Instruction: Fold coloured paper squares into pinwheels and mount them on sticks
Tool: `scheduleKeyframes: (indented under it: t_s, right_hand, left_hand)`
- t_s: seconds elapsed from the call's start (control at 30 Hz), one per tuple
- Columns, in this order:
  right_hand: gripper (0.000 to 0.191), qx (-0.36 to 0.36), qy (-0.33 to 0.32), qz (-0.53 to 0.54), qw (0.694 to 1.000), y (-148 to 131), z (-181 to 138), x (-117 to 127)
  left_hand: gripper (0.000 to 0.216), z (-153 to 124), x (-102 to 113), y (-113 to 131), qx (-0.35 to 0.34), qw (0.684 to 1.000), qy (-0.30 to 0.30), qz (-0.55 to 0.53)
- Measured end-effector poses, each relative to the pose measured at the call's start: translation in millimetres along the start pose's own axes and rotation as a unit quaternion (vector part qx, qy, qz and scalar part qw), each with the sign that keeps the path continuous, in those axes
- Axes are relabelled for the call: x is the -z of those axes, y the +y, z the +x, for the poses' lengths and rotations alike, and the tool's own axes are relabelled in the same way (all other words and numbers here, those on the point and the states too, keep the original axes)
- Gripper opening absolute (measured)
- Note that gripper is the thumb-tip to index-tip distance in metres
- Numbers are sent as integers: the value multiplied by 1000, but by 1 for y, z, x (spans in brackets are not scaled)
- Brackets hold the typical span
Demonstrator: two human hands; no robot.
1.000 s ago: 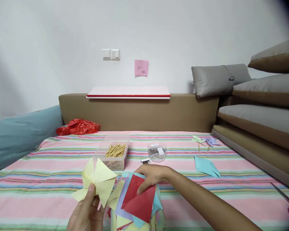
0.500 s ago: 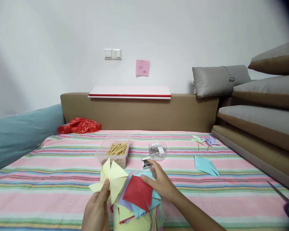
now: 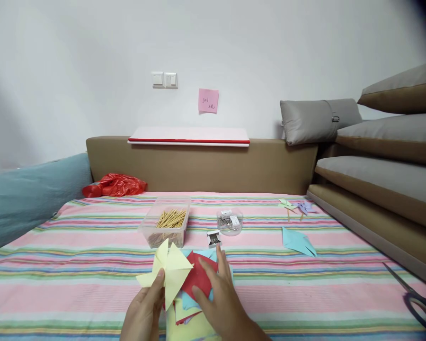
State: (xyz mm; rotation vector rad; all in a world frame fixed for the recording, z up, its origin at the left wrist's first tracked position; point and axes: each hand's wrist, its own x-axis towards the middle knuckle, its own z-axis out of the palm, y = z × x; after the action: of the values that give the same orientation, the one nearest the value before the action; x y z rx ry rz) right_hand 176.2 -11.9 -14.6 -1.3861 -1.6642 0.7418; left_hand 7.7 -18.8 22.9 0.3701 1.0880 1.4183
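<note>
In the head view, the left hand [image 3: 144, 305] pinches a yellow pinwheel [image 3: 177, 272], thin matte paper with pointed blades, held over the near middle of a striped cloth [image 3: 74, 303]. The right hand [image 3: 227, 300] has its fingers spread over a red paper [image 3: 198, 279]; whether it touches is hard to tell. The red sheet tops a loose pile [image 3: 190, 327] of blue, yellow and violet paper, partly hidden by both hands.

A clear plastic box [image 3: 166, 237] holds slim tan sticks [image 3: 172, 218]. Right of it, a little white box [image 3: 213, 233] stands open with small metal pieces inside, just in front of a round clear case [image 3: 234, 232] containing more metal bits and white labels.

To the right lie a flat blue paper [image 3: 298, 241], green [image 3: 287, 204] and violet [image 3: 306, 207] pinwheels on sticks, and open scissors [image 3: 412, 289]. Grey-and-brown cushions [image 3: 379, 175] border that side; a crumpled red bag [image 3: 122, 185] sits far left.
</note>
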Motion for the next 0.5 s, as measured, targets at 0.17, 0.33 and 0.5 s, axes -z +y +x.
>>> scheduleKeyframes:
  t_s: [0.17, 0.33, 0.5]
  right_hand:
    - [49, 225, -125, -202, 945, -12, -8, 15]
    - [59, 301, -183, -232, 907, -3, -12, 1]
    - [34, 322, 0, -284, 903, 24, -3, 42]
  left_hand:
    - [28, -4, -9, 9, -112, 990, -20, -82]
    - [31, -10, -30, 3, -70, 989, -59, -119]
    - [21, 2, -35, -15, -7, 997, -26, -67]
